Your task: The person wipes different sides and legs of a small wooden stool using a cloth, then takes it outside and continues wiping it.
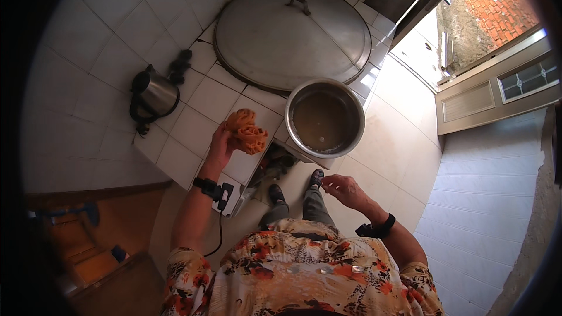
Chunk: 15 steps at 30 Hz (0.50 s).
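Note:
My left hand (223,147) holds a bunched orange cloth (251,132) above the white tiled counter, left of a metal basin. The metal basin (325,153) rests at the counter's edge and holds cloudy brownish water (322,118). My right hand (344,191) hangs in the air below the basin, over the floor, its fingers apart and partly curled, with nothing seen in it. Each wrist bears a black strap, and a cable runs from a small black device near the left one.
A large round metal lid (292,35) with a handle covers much of the tiled counter (193,127). An electric kettle (156,94) stands by the wall at left. Below the counter is a dark opening (274,164). A door (491,87) stands ajar at right.

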Tool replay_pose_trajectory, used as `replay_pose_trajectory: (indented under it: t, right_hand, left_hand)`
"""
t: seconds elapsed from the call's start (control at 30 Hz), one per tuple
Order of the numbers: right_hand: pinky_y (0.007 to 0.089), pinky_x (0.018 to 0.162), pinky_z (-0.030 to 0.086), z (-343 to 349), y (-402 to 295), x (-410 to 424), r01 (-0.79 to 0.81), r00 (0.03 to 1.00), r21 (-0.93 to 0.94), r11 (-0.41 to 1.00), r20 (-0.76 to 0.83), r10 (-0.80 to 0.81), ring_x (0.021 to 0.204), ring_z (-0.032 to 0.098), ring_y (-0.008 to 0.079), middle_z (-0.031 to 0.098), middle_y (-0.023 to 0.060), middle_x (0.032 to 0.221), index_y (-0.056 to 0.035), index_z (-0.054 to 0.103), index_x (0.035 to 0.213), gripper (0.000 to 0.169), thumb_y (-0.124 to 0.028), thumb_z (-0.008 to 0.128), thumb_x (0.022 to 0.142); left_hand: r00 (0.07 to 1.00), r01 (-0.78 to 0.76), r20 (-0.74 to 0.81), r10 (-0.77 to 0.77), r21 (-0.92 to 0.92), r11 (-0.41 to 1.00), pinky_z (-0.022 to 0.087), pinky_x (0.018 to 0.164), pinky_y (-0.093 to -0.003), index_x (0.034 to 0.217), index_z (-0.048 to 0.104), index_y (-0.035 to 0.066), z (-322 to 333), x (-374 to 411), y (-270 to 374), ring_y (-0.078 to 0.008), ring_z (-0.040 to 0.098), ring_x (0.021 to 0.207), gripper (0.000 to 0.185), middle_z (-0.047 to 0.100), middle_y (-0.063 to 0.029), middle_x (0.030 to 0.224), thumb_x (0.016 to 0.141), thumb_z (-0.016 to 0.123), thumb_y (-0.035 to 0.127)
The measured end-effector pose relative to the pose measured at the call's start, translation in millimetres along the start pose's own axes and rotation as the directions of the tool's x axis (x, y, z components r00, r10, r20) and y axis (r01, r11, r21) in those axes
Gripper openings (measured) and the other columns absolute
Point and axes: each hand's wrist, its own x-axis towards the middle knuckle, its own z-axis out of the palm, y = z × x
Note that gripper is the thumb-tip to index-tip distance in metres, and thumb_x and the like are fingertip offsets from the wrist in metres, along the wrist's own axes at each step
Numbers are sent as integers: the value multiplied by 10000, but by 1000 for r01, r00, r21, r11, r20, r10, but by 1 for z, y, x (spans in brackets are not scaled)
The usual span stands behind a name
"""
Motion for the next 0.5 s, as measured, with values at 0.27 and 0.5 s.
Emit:
replay_pose_trajectory:
  t: [0.27, 0.5]
  right_hand:
    - [263, 700, 513, -78, -31, 86, 169, 973, 517, 839, -225, -58, 864, 605, 165, 614, 89, 991, -10, 493, 1152, 340, -178, 566, 865]
    - [246, 666, 511, -103, 23, 118, 4, 995, 727, 687, -74, 73, 786, 609, 127, 619, 48, 911, -22, 553, 1068, 255, -136, 572, 841]
  left_hand:
    - [929, -34, 351, -115, 392, 919, 477, 837, -271, 1033, 476, 43, 149, 21, 73, -126, 545, 968, 271, 528, -69, 1055, 800, 381, -56]
    - [879, -28, 460, -125, 310, 950, 452, 842, -266, 1032, 523, 22, 185, 72, 12, -133, 515, 1022, 326, 493, -73, 1187, 779, 335, -62]
